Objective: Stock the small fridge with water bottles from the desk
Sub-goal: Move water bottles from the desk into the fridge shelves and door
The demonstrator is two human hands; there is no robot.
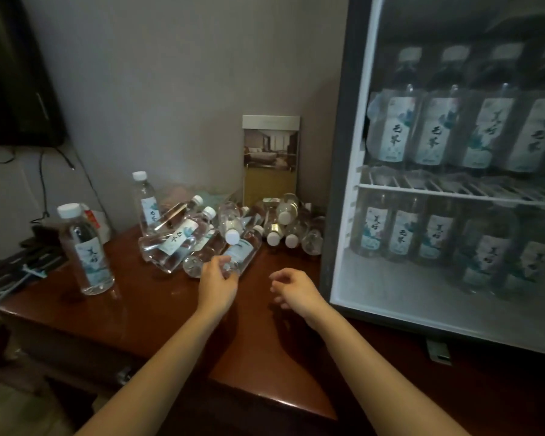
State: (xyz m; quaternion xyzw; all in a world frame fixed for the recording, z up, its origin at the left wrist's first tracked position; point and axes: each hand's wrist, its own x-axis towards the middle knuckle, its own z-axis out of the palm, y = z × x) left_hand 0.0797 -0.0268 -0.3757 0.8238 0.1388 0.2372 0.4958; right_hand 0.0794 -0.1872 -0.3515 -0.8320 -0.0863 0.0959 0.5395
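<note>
The left hand (pixel 217 286) has its fingers (pixel 217 265) curled round the base of a lying water bottle (pixel 243 250). The right hand (pixel 296 289) hovers just beside it, fingers loosely curled, holding nothing. Beneath is a glossy reddish-brown desk (pixel 158 313) against a grey wall (pixel 186 73), with the small fridge (pixel 340 184) at its right. The bottles are clear, white-capped and pale-labelled. A heap (pixel 177 243) lies on the desk, two upright bottles (pixel 85 250) stand to its left, and rows (pixel 438 130) fill the fridge shelves.

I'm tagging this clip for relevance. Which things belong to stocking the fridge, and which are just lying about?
Job: fridge, bottle pile, two upright bottles, left hand gripping one lying bottle, right hand.
Lying about: framed card, cables, dark screen.
</note>
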